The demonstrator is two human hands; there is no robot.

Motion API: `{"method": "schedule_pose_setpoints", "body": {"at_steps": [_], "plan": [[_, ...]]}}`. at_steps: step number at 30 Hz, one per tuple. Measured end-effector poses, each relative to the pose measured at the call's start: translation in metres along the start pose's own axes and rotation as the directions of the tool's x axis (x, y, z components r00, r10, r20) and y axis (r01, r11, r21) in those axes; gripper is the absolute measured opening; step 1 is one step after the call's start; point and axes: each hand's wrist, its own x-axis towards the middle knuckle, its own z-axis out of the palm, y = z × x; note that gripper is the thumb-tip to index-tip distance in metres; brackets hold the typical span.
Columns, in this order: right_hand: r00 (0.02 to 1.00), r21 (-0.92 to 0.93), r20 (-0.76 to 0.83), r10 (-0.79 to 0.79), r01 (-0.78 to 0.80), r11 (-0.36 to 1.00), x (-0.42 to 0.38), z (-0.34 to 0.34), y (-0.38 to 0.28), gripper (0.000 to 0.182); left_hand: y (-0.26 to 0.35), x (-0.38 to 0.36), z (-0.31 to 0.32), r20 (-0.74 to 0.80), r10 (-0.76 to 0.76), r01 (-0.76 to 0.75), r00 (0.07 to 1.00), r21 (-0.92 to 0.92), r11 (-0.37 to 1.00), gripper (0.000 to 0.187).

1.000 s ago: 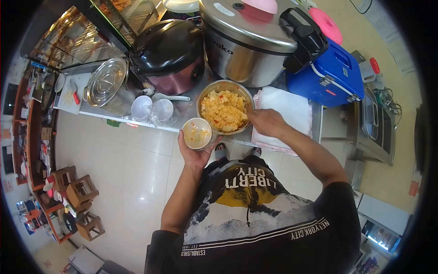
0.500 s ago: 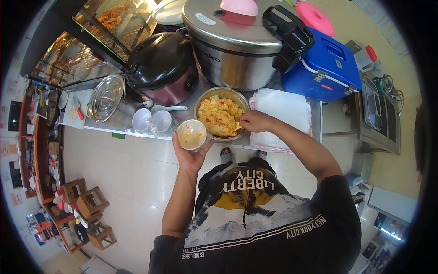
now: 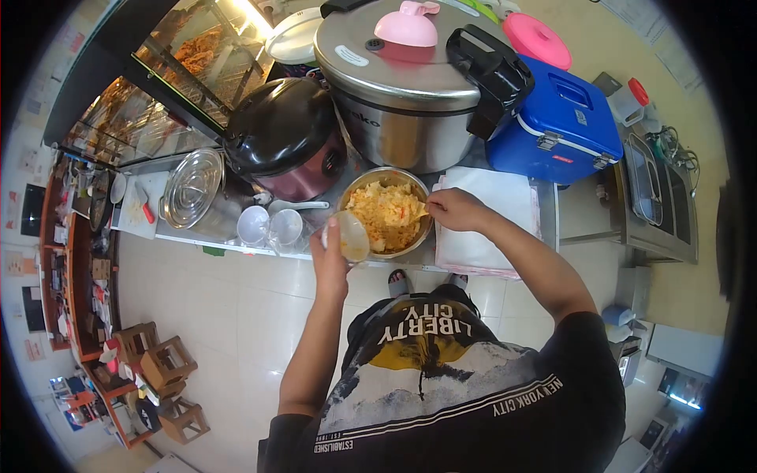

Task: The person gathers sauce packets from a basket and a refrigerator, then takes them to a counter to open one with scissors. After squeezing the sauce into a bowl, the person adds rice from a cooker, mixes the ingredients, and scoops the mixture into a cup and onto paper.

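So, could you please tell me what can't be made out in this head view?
- Utensil in the right hand: hidden by fingers.
- Contents of the small tilted cup in the left hand: too small.
- Inside the large steel cooker: lid closed.

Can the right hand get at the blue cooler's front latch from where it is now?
Probably yes. The right hand sits at the rim of the metal bowl of yellow rice, gripping what looks like a spoon. Only the flat white stack lies between it and the blue cooler, nothing tall.
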Motion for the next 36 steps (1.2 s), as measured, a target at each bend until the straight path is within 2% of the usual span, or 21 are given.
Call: {"method": "schedule_pose_setpoints", "body": {"at_steps": [2,3,6,8,9,10,11,14,15,16,18,19,21,23,24,25,26,29,32,34,36], "plan": [[0.999,-0.051,-0.046,0.008,-0.011,0.999,-0.007,-0.01,-0.019,0.027,0.008,0.003,0.02,0.007,-0.014,0.013,1.0,0.106,0.994,0.086],[0.997,-0.077,-0.076,-0.003,-0.003,0.997,-0.01,-0.012,-0.028,0.026,-0.016,0.025,0.021,0.01,0.04,-0.041,0.999,0.129,0.991,0.084],[0.988,-0.206,-0.154,0.019,-0.051,0.977,-0.026,-0.001,-0.065,0.019,0.012,0.007,0.061,0.153,-0.122,0.153,0.981,-0.21,0.966,0.079],[0.949,-0.321,-0.267,-0.168,0.077,0.944,-0.044,0.033,-0.08,0.027,0.012,0.009,0.069,0.254,-0.141,0.237,0.957,-0.398,0.886,0.078],[0.938,-0.352,-0.263,-0.225,0.124,0.928,-0.052,0.039,-0.087,0.032,0.013,0.011,0.069,0.304,-0.143,0.282,0.942,-0.482,0.83,0.078],[0.926,-0.379,-0.253,-0.279,0.17,0.91,-0.063,0.042,-0.095,0.036,0.011,0.011,0.066,0.312,-0.14,0.285,0.94,-0.487,0.825,0.078],[0.913,-0.405,-0.238,-0.33,0.216,0.888,-0.07,0.039,-0.104,0.041,0.007,0.011,0.06,0.317,-0.14,0.289,0.938,-0.494,0.82,0.078],[0.97,-0.323,-0.127,-0.206,0.156,0.933,-0.08,-0.011,-0.115,0.047,0.007,0.001,0.032,0.337,-0.093,0.272,0.937,-0.536,0.799,0.081],[0.957,-0.34,-0.181,-0.226,0.155,0.928,-0.079,-0.018,-0.105,0.048,0.008,-0.003,0.02,0.345,-0.068,0.261,0.936,-0.554,0.791,0.082],[0.965,-0.341,-0.159,-0.209,0.145,0.929,-0.073,-0.02,-0.092,0.048,0.006,-0.008,0.004,0.328,-0.052,0.242,0.943,-0.571,0.784,0.083],[0.977,-0.348,-0.122,-0.176,0.124,0.929,-0.052,-0.014,-0.064,0.049,-0.001,-0.016,-0.025,0.297,-0.015,0.201,0.955,-0.605,0.771,0.084],[0.991,-0.317,-0.048,-0.126,0.104,0.943,-0.042,-0.005,-0.057,0.047,-0.008,-0.019,-0.036,0.248,-0.039,0.184,0.968,-0.594,0.783,0.084],[0.982,-0.351,0.031,-0.187,0.186,0.918,-0.023,0.022,-0.047,0.046,-0.022,-0.019,-0.052,0.14,-0.076,0.143,0.987,-0.572,0.808,0.085],[0.962,-0.341,0.088,-0.259,0.274,0.899,-0.012,0.039,-0.05,0.043,-0.032,-0.018,-0.048,0.138,-0.148,0.201,0.979,-0.608,0.768,0.083],[0.961,-0.342,0.143,-0.235,0.271,0.9,-0.012,0.044,-0.049,0.046,-0.038,-0.017,-0.045,0.139,-0.184,0.23,0.973,-0.625,0.746,0.082],[0.958,-0.342,0.196,-0.207,0.265,0.902,-0.016,0.044,-0.054,0.048,-0.039,-0.018,-0.04,0.241,-0.156,0.28,0.958,-0.671,0.686,0.082],[0.952,-0.343,0.248,-0.178,0.258,0.903,-0.019,0.044,-0.057,0.05,-0.04,-0.019,-0.034,0.235,-0.157,0.279,0.959,-0.69,0.668,0.082],[0.943,-0.436,0.333,-0.028,0.18,0.882,-0.03,0.047,-0.058,0.035,-0.041,-0.019,-0.02,0.205,-0.179,0.272,0.962,-0.716,0.643,0.083],[0.923,-0.398,0.383,0.026,0.14,0.907,-0.024,0.049,-0.063,0.029,-0.041,-0.018,-0.02,0.206,-0.176,0.27,0.963,-0.697,0.664,0.085],[0.942,-0.174,0.331,-0.059,0.122,0.977,-0.021,0.052,-0.041,0.026,-0.039,-0.018,-0.021,0.21,-0.16,0.262,0.965,-0.686,0.679,0.087],[0.95,0.006,0.289,-0.116,0.119,0.993,-0.017,0.052,-0.016,0.025,-0.034,-0.019,-0.02,0.208,-0.155,0.256,0.966,-0.679,0.688,0.087]]}}
